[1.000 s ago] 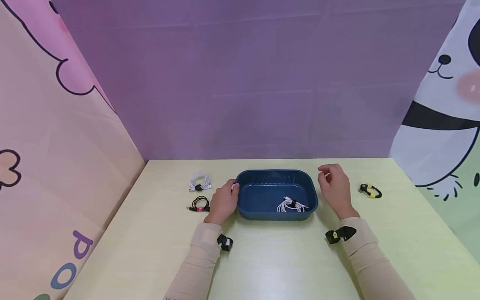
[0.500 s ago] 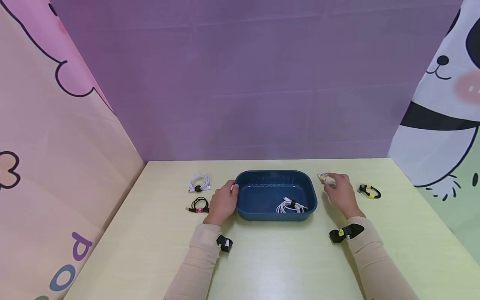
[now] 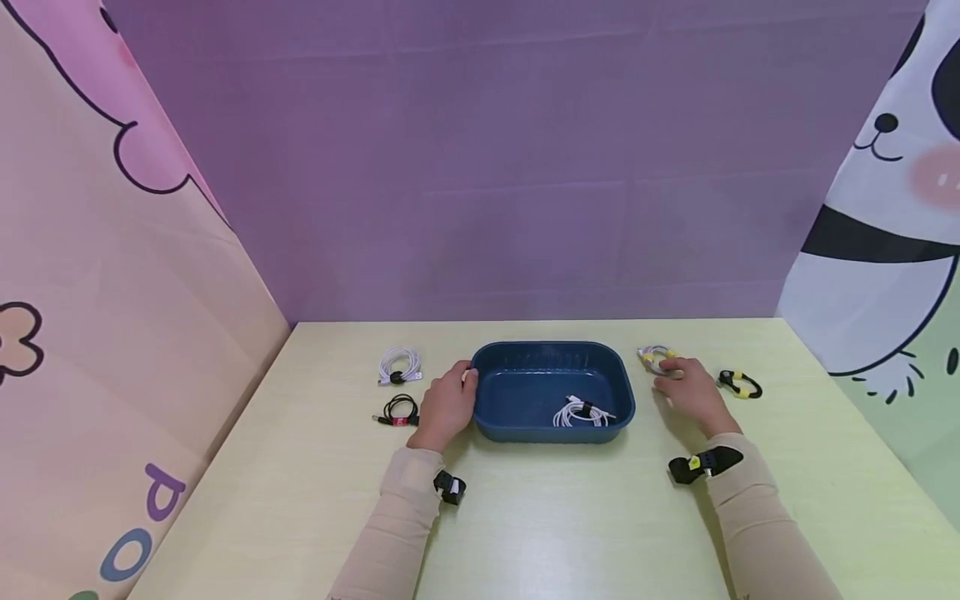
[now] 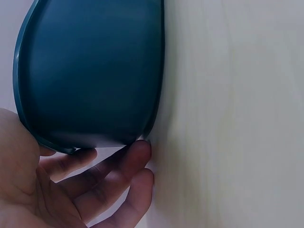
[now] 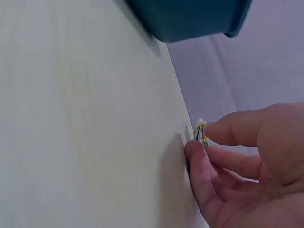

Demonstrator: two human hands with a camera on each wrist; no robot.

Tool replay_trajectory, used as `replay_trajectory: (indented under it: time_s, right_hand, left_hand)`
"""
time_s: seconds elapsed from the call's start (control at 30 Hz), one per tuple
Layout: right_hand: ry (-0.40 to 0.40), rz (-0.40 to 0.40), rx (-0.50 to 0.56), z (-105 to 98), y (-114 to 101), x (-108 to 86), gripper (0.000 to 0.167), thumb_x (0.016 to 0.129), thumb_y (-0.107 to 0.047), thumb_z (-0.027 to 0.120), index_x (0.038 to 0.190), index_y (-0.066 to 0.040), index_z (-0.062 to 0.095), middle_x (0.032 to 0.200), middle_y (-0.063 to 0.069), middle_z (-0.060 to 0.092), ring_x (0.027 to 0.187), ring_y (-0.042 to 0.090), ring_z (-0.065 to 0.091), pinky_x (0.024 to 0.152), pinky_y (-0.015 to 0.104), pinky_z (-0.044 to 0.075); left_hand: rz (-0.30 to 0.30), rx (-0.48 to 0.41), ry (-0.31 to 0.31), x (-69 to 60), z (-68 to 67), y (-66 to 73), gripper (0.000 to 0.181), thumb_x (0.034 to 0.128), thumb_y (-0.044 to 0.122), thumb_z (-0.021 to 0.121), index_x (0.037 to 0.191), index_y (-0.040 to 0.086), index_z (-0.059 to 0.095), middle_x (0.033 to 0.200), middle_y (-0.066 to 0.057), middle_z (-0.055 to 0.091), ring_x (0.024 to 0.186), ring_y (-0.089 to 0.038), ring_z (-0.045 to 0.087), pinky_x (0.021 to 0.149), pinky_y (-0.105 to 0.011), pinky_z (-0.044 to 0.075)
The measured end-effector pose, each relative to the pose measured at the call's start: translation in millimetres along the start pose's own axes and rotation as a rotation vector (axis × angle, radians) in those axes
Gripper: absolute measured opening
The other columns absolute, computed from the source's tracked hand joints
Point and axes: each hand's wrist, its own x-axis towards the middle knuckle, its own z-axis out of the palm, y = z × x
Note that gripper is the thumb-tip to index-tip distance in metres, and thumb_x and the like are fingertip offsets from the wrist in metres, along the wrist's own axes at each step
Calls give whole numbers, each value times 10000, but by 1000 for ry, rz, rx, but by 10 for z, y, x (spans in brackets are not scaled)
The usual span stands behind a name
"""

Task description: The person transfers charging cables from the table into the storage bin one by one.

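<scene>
A blue tray (image 3: 555, 433) stands mid-table with a coiled white cable (image 3: 583, 411) in its near right part. My left hand (image 3: 447, 406) grips the tray's left end; the left wrist view shows curled fingers (image 4: 135, 159) under the end wall. Right of the tray, my right hand (image 3: 693, 393) pinches the near right edge of a coiled white cable with yellow ties (image 3: 649, 358) resting on the table. In the right wrist view, the thumb (image 5: 232, 128) touches that cable (image 5: 201, 133), with fingers around its other side; part of the cable is hidden.
Left of the tray lie a coiled white cable (image 3: 400, 365) with a black tie and a coiled black cable (image 3: 397, 410) with a red tie. A black cable with yellow ties (image 3: 741, 383) lies right of my right hand. A purple cloth (image 3: 525, 167) hangs behind the table.
My right hand has moved right and lowered to the table, bringing the white cable with yellow ties into sight. That cable stays nearly in place over the last half second. My left hand has not moved.
</scene>
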Motion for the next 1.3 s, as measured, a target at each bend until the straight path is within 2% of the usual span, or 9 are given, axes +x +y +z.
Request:
replay_trajectory:
  time_s: [0.17, 0.27, 0.37, 0.5, 0.6, 0.7, 0.8, 1.0, 1.3]
  right_hand:
    - [-33, 34, 60, -46, 10, -31, 479, 1016, -186, 549, 1424, 58, 498, 1487, 354, 423, 1393, 480, 403, 1160, 607, 294]
    - [-40, 40, 76, -60, 19, -18, 462, 1022, -182, 537, 1419, 52, 506, 1454, 345, 473, 1359, 460, 460, 1150, 591, 306]
    - [-40, 53, 89, -64, 15, 17, 435, 1026, -176, 538, 1399, 48, 528, 1398, 328, 542, 1248, 404, 577, 1087, 531, 361]
    - [-49, 75, 102, -70, 12, 80, 405, 1031, -164, 552, 1367, 63, 549, 1324, 296, 607, 1062, 248, 677, 975, 403, 438]
    - [-62, 86, 99, -84, 7, 112, 402, 1030, -169, 565, 1341, 84, 550, 1232, 237, 659, 956, 152, 660, 877, 322, 470]
    - [-63, 95, 95, -96, 3, 130, 389, 1023, -181, 577, 1301, 90, 565, 1088, 150, 704, 893, 129, 615, 807, 272, 457]
    - [-57, 103, 96, -101, 4, 136, 374, 1023, -197, 588, 1268, 85, 584, 1008, 86, 708, 852, 113, 601, 771, 250, 460]
    - [-47, 108, 133, -87, 10, 132, 428, 1040, -256, 577, 1291, 90, 576, 1072, 119, 712, 812, 31, 636, 747, 204, 508]
    - [-48, 117, 138, -100, 9, 104, 529, 1053, -397, 518, 1313, 63, 546, 982, 39, 718, 820, 53, 634, 807, 259, 463]
  left_hand:
    - [-1, 3, -2, -2, 9, -8, 411, 1097, 338, 443, 1413, 122, 591, 1131, -143, 751, 954, -357, 711, 740, -476, 542]
    - [0, 0, 1, -1, 13, -8, 409, 1096, 329, 448, 1412, 113, 591, 1132, -148, 751, 934, -346, 710, 733, -462, 541]
    - [3, 1, 3, 8, 11, -10, 404, 1094, 312, 455, 1409, 98, 590, 1116, -150, 753, 872, -313, 703, 685, -415, 526]
    - [2, -2, 0, 8, -3, -6, 400, 1094, 305, 456, 1407, 98, 593, 1103, -153, 754, 846, -305, 697, 665, -401, 518]
    - [-6, -5, -5, 3, -12, 2, 406, 1097, 326, 451, 1413, 114, 592, 1120, -152, 753, 883, -323, 709, 698, -427, 535]
    - [-10, -6, -9, 4, -12, 1, 409, 1097, 336, 448, 1416, 123, 591, 1132, -148, 753, 914, -333, 715, 726, -447, 544]
    - [-9, -10, -9, 5, -7, -6, 405, 1097, 330, 451, 1413, 120, 594, 1135, -148, 753, 925, -336, 717, 737, -456, 547]
    - [-13, -17, -12, 8, -6, -2, 408, 1098, 337, 444, 1414, 128, 594, 1136, -144, 752, 918, -331, 713, 726, -441, 539]
    - [-19, -14, -21, 5, -9, -4, 419, 1101, 348, 435, 1429, 131, 581, 1156, -144, 747, 932, -326, 713, 737, -445, 545]
